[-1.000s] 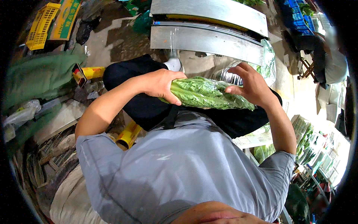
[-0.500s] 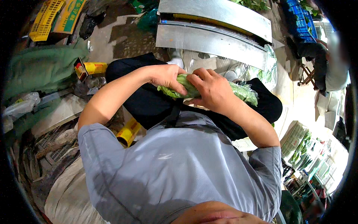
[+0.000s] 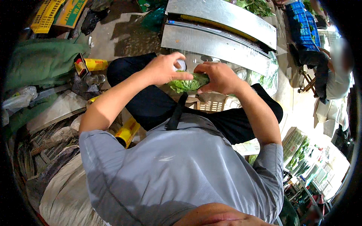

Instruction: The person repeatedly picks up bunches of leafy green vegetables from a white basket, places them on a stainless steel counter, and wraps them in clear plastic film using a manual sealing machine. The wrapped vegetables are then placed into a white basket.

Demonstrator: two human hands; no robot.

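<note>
Sitting before the long metal film dispenser [image 3: 220, 35] at the far side, you have clear plastic film [image 3: 241, 71] drawn toward your lap, so the wrapping looks well under way rather than done. The leafy green head of lettuce [image 3: 187, 83] sits between both hands, above your dark trousers. Your right hand [image 3: 218, 77] is closed around its right end; your left hand [image 3: 164, 69] presses on the leafy left end, fingers curled. Sealing the left end and tearing the film seem left.
</note>
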